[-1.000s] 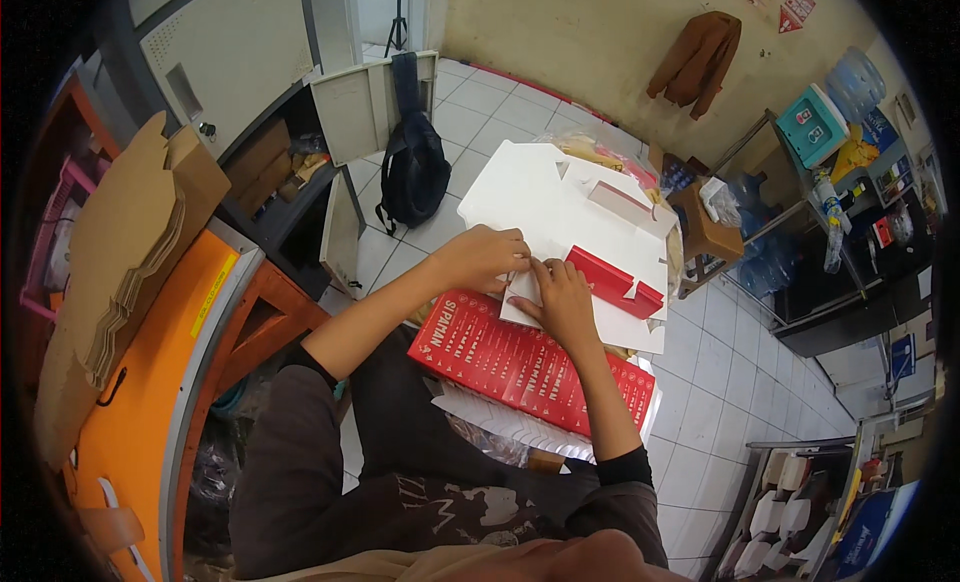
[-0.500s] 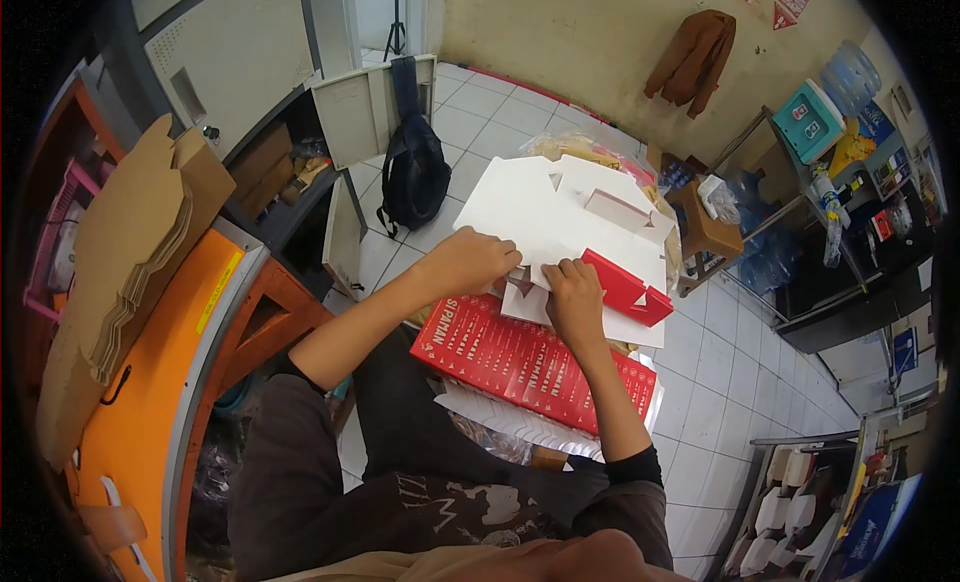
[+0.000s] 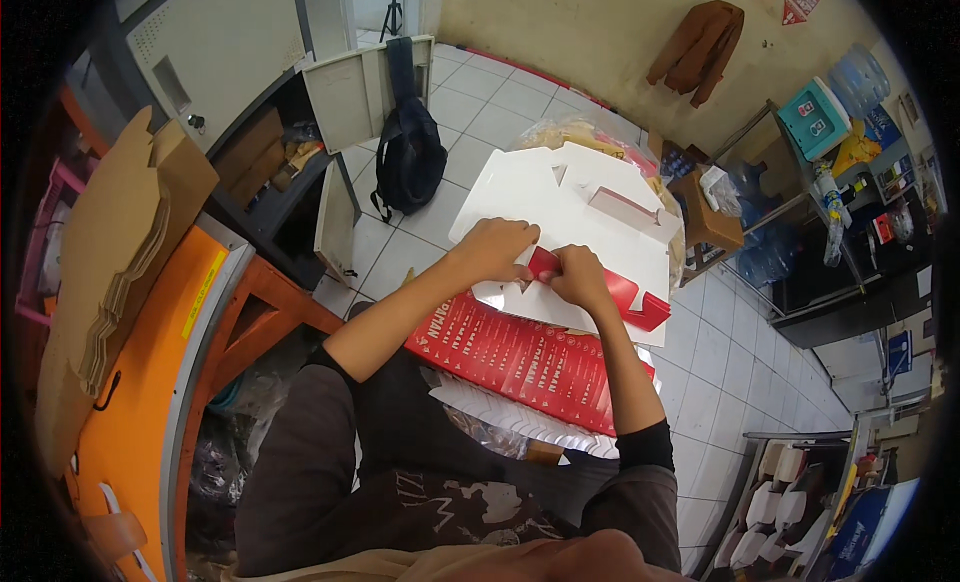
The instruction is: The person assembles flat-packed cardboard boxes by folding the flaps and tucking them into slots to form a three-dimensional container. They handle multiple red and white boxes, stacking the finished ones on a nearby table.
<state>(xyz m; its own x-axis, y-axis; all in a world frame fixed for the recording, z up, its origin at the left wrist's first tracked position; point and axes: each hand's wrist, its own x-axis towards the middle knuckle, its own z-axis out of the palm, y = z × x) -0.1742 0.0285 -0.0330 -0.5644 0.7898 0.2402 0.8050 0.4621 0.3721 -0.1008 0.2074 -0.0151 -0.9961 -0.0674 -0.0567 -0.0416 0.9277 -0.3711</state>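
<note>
A cardboard box blank (image 3: 575, 197), white inside and red outside, lies unfolded before me with some flaps folded up. My left hand (image 3: 503, 250) is closed on its near edge, fingertips by a small tab. Just to the right, my right hand (image 3: 578, 279) pinches the raised red flap (image 3: 630, 297) along the same edge. The two hands are close together, and the fingertips partly hide the tab between them. Beneath the blank's near side rests a stack of red printed box blanks (image 3: 510, 357), with white sheet edges fanned below it.
On the left, an orange table (image 3: 150, 382) carries stacked brown cardboard (image 3: 110, 272). A black backpack (image 3: 411, 157) hangs on an open locker door (image 3: 345, 92). Behind the blank is a plastic-wrapped bundle (image 3: 575, 134). A brown stool (image 3: 708, 212) and racks stand to the right.
Both hands have drawn closer together on the near edge. More of the red flap now stands up between them, and the left hand has shifted slightly right.
</note>
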